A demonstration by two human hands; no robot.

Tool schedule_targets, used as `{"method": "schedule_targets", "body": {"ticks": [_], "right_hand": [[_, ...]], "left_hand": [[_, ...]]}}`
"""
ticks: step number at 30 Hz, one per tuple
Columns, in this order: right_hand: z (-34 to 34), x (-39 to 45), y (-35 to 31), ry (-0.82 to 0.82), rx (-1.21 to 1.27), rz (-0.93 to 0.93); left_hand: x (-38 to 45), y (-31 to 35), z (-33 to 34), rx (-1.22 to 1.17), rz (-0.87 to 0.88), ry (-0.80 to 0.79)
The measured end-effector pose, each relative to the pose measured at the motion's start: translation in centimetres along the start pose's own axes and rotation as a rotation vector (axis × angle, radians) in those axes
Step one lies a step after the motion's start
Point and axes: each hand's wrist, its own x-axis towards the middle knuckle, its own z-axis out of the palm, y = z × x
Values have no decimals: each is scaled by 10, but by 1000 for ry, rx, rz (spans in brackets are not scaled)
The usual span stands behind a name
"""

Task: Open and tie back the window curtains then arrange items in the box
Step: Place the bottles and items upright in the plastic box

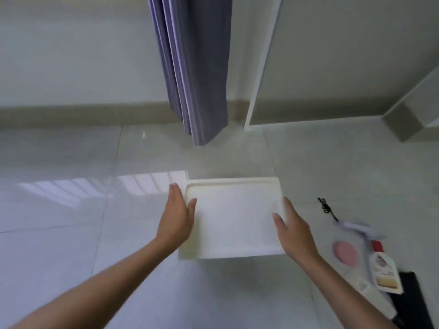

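In the head view you had one white box (234, 217), lid on, sitting on the pale tiled floor (71, 233) in front of you. Your left hand (177, 217) lay along its left edge, fingers straight, thumb over the lid's rim. Your right hand (294, 231) lay against the right edge the same way, fingers straight, thumb on the lid. Whether the box was lifted off the tiles could not be told.

One grey-purple curtain (192, 67) hung gathered beyond the box, its hem just above the floor and near the wall corner.

To the right lay a loose group: one pink round item (345, 252), one white bottle with a red cap (384, 269), one small black clip (324, 206) and one black flat thing (411, 302). They lay near the box but apart from it. Bare tiles stretched to its left and toward you.
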Motion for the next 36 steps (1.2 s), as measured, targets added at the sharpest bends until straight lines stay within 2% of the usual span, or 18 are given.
{"method": "schedule_targets", "body": {"ticks": [4, 7, 13, 18, 21, 23, 25, 28, 30, 33, 36], "right_hand": [[25, 3, 26, 137, 9, -86], [30, -2, 28, 168, 14, -142], [32, 2, 28, 211, 10, -77], [18, -6, 1, 331, 81, -190], [12, -10, -49, 330, 177, -301], [19, -8, -96, 281, 181, -420], [38, 0, -147, 165, 126, -528], [92, 23, -215, -158, 66, -535], [140, 27, -241, -341, 72, -397], [202, 3, -243, -432, 56, -276], [243, -24, -221, -542, -42, -187]], "left_hand": [[3, -28, 35, -162, 48, 47], [2, -33, 46, -280, 123, 142], [2, -27, 50, -403, 136, 214], [-12, -11, 23, -534, 160, 264], [-9, -21, -22, -518, 169, 400], [-4, -48, -56, -450, 133, 541], [-3, -88, -86, -373, 34, 663], [-10, -158, -113, -218, -179, 751], [-21, -199, -116, -115, -321, 736], [-46, -247, -103, -31, -501, 653], [-71, -281, -85, 33, -651, 440]]}}
